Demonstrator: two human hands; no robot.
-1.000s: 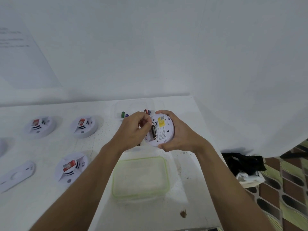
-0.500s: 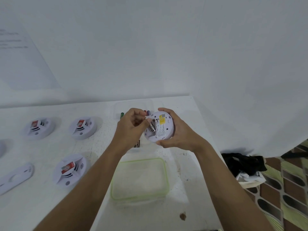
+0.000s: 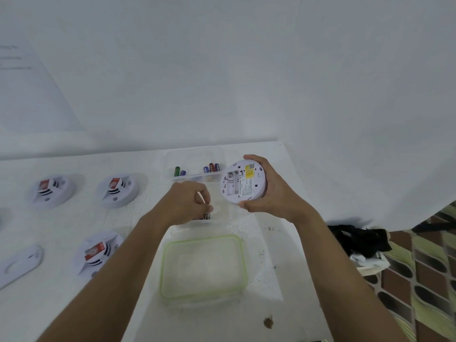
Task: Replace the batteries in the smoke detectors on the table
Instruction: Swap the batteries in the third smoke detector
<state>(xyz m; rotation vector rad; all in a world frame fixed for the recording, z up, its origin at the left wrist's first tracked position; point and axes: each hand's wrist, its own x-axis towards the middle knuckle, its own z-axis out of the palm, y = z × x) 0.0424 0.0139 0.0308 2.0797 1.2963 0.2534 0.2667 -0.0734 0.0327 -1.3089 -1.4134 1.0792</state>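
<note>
My right hand (image 3: 274, 191) grips a round white smoke detector (image 3: 243, 185) above the table, its back towards me with a yellow label and a battery bay that looks empty. My left hand (image 3: 188, 202) is lower and to the left, fingers curled round a dark battery (image 3: 207, 215) just over a clear container (image 3: 222, 213) that is hard to make out. Coloured batteries (image 3: 211, 167) lie in a clear tray (image 3: 197, 175) behind the hands. Three white smoke detectors (image 3: 118, 190) (image 3: 53, 191) (image 3: 98, 251) with red tags sit on the table at left.
A green-rimmed clear lid (image 3: 203, 266) lies on the white table (image 3: 61, 223) in front of me. A white mounting plate (image 3: 19, 265) rests at far left. The table's right edge runs near my right forearm; a black and white bundle (image 3: 362, 243) lies on the patterned floor beyond.
My left hand pulled the dark battery out of the detector's bay and moved it down and left, away from the detector. My right hand kept hold of the detector and shifted slightly right.
</note>
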